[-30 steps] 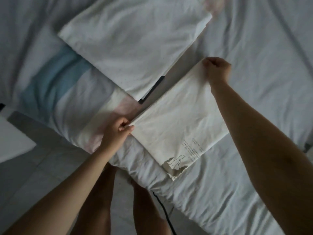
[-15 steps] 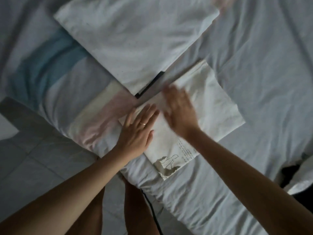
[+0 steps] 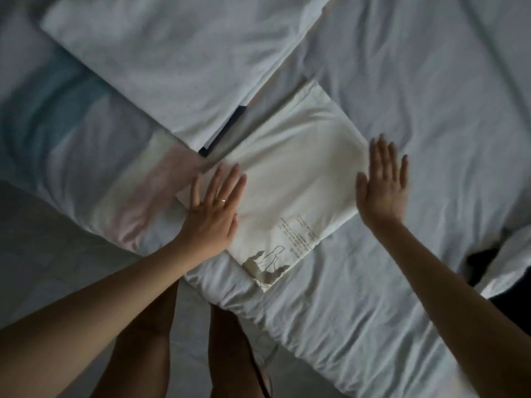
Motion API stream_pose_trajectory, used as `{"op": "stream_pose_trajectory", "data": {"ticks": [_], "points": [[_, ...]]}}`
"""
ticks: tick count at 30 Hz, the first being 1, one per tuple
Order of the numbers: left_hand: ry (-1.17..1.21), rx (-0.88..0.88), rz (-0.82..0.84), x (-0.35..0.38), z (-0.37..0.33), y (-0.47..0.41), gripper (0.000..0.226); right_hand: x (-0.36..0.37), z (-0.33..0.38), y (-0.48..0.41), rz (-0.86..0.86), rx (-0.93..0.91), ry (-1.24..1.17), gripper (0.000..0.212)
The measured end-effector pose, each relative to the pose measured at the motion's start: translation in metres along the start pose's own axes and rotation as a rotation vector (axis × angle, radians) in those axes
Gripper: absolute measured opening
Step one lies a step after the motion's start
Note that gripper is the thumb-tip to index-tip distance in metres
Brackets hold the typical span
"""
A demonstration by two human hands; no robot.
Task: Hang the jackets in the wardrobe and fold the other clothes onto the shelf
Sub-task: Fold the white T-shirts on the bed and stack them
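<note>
A folded cream T-shirt [image 3: 293, 179] with a small printed drawing and text at its near corner lies on the white bed [image 3: 431, 116]. My left hand [image 3: 214, 212] lies flat with straight fingers on the shirt's left corner. At the shirt's right edge my right hand [image 3: 383, 188] is flat, fingers straight, partly over the bedsheet. A larger folded white garment [image 3: 178, 58] lies just beyond, with a dark edge showing beneath it.
A pale cloth with blue and pink patches [image 3: 86, 156] hangs over the bed's left corner. A grey tiled floor [image 3: 43, 254] lies to the left, my legs [image 3: 143, 354] below. A dark gap [image 3: 482, 262] shows at the right edge.
Both hands let go of the shirt's corners after pinching them, then flattened on it. My right hand has swept from the shirt's middle out to its right edge.
</note>
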State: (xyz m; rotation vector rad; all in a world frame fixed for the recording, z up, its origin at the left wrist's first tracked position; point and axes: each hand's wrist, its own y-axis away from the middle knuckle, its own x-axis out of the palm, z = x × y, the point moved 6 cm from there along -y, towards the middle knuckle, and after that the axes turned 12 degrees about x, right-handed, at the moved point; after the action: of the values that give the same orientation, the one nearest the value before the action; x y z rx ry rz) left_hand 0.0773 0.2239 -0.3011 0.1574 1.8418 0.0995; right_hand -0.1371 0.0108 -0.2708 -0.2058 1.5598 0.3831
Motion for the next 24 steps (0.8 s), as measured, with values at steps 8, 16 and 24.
{"op": "stream_pose_trajectory", "data": {"ticks": [8,16,24], "points": [[-0.185,0.405,0.177,0.026,-0.016,-0.049,0.075,0.047,-0.067,0.014,0.141,0.265,-0.005,0.065],[-0.142,0.438,0.074,0.005,-0.034,-0.098,0.066,0.037,0.032,0.055,0.020,0.037,-0.079,0.066],[-0.123,0.162,0.254,-0.015,0.011,-0.236,0.067,0.054,-0.037,0.009,0.199,0.628,-0.184,0.067]]}}
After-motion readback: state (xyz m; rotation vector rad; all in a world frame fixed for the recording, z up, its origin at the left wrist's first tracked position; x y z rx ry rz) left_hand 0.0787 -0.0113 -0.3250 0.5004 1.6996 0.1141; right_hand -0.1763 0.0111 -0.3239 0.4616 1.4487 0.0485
